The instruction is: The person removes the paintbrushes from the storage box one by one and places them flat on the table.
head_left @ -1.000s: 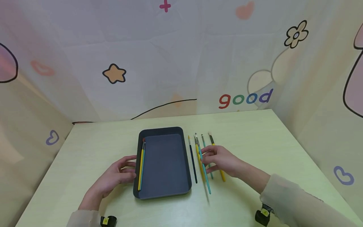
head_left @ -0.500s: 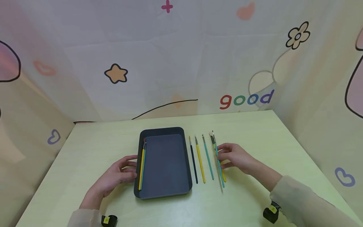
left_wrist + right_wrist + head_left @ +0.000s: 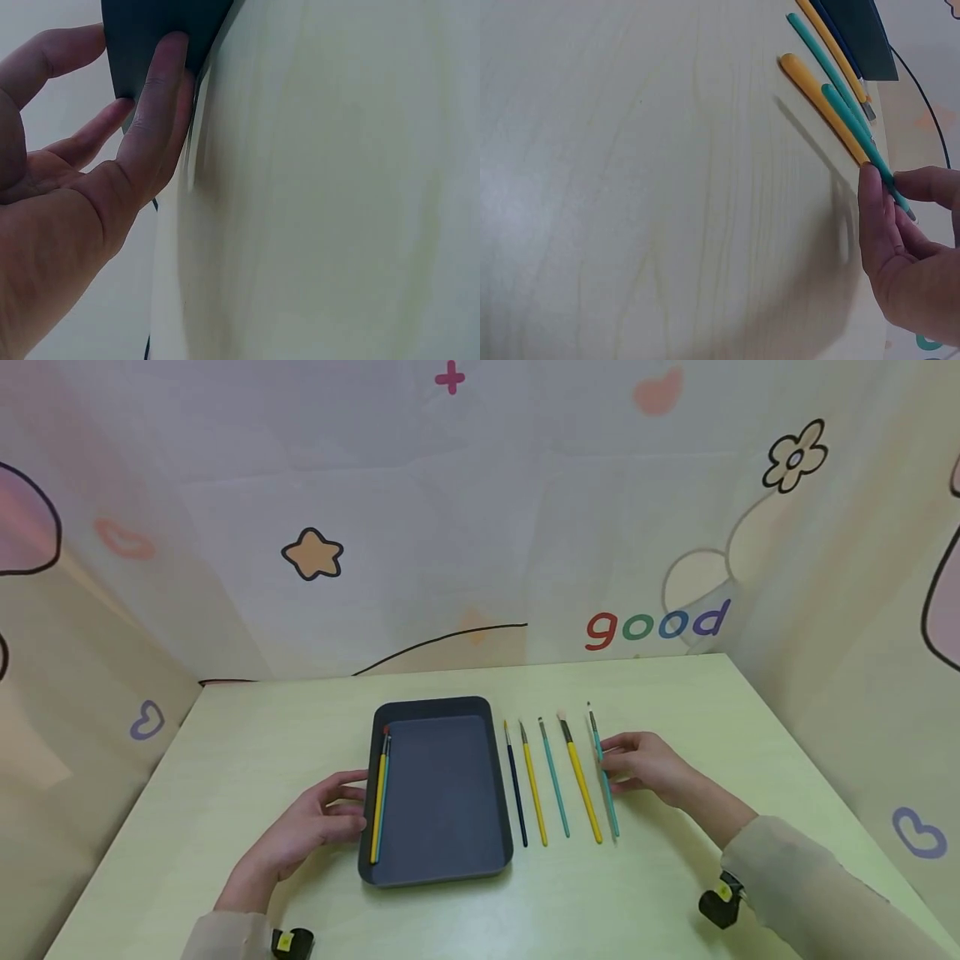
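In the head view, my right hand (image 3: 647,765) pinches a slim teal paintbrush (image 3: 608,793), with its bristle end pointing away from me. The right wrist view shows this held paintbrush (image 3: 853,120) between thumb and fingers, its shadow apart from it on the tabletop. My left hand (image 3: 315,818) touches the outer left wall of a dark grey rectangular tray (image 3: 442,875). Fairly straight fingers of the left hand (image 3: 112,169) rest against that wall in the left wrist view. A yellow paintbrush (image 3: 380,810) and a teal paintbrush (image 3: 386,793) lie along the tray's left inner side.
Right of the tray, a dark blue paintbrush (image 3: 517,797), a thin yellow paintbrush (image 3: 535,793), a teal paintbrush (image 3: 555,781) and a thicker yellow paintbrush (image 3: 582,785) lie roughly parallel on the pale table (image 3: 262,718). A printed cloth (image 3: 420,543) hangs behind.
My right hand has carried the teal paintbrush rightward, over the other paintbrushes, to the right of the thicker yellow one. The left hand stays at the tray, and the view has shifted slightly.
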The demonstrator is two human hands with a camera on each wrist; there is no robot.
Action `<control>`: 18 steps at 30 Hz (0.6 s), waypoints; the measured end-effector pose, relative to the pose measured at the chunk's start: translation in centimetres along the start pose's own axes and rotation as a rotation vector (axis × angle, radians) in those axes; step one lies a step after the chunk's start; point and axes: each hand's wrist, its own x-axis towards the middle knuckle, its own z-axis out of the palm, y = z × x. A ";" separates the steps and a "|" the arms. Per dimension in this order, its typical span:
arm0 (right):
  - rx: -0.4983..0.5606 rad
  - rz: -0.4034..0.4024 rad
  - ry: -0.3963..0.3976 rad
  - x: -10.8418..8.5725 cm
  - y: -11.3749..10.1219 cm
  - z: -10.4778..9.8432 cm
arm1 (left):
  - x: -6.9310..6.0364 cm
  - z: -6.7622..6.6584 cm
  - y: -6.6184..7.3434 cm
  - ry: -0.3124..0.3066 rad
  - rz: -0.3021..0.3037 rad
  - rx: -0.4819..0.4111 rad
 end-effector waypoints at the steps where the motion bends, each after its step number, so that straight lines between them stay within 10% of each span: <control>1: -0.004 0.003 0.003 0.1 0.1 0.0 | 0.0 0.0 0.0 0.003 -0.002 0.001; 18: -0.236 -0.037 0.110 1.1 0.5 0.7 | 0.1 0.0 0.0 0.002 -0.006 -0.004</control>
